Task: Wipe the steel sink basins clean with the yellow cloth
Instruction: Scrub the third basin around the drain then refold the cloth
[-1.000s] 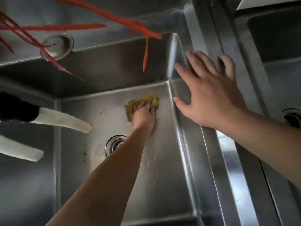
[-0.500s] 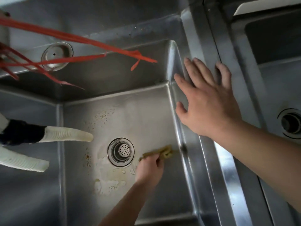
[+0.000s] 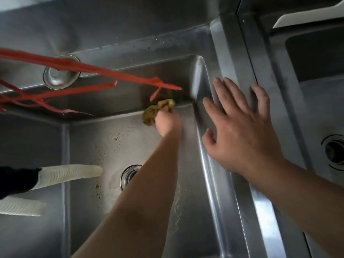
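Note:
I look down into a deep steel sink basin (image 3: 104, 146) with brown specks on its floor. My left hand (image 3: 166, 121) reaches down into it and grips a crumpled yellow cloth (image 3: 158, 110), pressing it against the far right corner where the floor meets the back wall. The basin's drain (image 3: 128, 175) is half hidden behind my left forearm. My right hand (image 3: 242, 127) lies flat with spread fingers on the steel divider (image 3: 229, 53) between the two basins. A second basin (image 3: 320, 108) with its own drain (image 3: 335, 151) sits to the right.
Two white ribbed hoses (image 3: 70, 174) with a black fitting (image 3: 16, 181) poke in from the left over the basin. Red plastic strips (image 3: 93, 69) hang across the upper left. A round steel cap (image 3: 61, 75) sits on the back ledge. A white object (image 3: 307, 13) lies top right.
My left hand has swept the cloth from beside the drain, near the front, back up to the far right corner of the basin. My right hand stays on the divider.

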The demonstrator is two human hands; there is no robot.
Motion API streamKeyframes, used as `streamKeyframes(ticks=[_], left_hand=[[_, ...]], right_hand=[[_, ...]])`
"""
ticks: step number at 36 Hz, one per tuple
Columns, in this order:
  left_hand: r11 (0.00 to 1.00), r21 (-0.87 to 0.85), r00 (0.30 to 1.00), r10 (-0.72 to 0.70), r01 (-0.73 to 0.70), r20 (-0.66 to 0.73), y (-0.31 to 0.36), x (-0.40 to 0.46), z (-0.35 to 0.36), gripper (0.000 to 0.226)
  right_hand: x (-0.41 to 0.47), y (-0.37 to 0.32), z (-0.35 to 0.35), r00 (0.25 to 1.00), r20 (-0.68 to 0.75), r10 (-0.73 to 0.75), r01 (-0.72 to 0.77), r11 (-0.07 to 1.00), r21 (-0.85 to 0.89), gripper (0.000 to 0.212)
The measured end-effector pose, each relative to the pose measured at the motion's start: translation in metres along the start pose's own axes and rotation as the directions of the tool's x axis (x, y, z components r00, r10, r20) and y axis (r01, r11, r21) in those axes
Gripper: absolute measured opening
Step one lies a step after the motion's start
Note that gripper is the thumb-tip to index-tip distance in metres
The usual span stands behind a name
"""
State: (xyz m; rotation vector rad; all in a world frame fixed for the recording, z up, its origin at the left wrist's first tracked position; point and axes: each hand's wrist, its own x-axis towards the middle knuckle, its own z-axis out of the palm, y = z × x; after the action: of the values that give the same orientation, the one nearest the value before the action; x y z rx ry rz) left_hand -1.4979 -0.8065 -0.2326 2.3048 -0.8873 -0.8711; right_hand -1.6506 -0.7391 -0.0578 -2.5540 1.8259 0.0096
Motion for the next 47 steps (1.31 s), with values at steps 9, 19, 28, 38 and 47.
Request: streamKeyframes(ticks=[9,19,28,38,47], left_hand=[[0.835,0.351,0.896,0.329,-0.424,0.299,-0.012,-0.03,0.043,0.035],[0.737,0.384,0.783,0.312,-0.557,0.538,-0.06,-0.054,0.013,0.034],[0.587,0.224,0.506,0.375,-0.778,0.777,-0.135,-0.135,-0.024,0.031],[0.725,0.107,0.252,0.094,-0.68,0.963,-0.198,-0.19,-0.073,0.049],[0.167,-0.056,-0.051,0.034,-0.984,0.998,-0.233,-0.188,-0.115,0.039]], right_hand=[[0.0,-0.002,-0.004,0.999,0.045,0.005,-0.004,1.0,-0.019,0.063],[-0.002,-0.005,-0.008,0.996,0.091,0.017,-0.013,0.999,-0.045,0.068],[-0.003,-0.003,-0.003,0.999,0.046,0.013,-0.01,0.998,-0.063,0.062],[-0.005,-0.009,-0.011,1.0,0.013,0.016,-0.015,0.999,-0.035,0.059],[-0.024,-0.037,-0.007,0.998,0.04,0.048,-0.044,0.995,-0.09,0.056]])
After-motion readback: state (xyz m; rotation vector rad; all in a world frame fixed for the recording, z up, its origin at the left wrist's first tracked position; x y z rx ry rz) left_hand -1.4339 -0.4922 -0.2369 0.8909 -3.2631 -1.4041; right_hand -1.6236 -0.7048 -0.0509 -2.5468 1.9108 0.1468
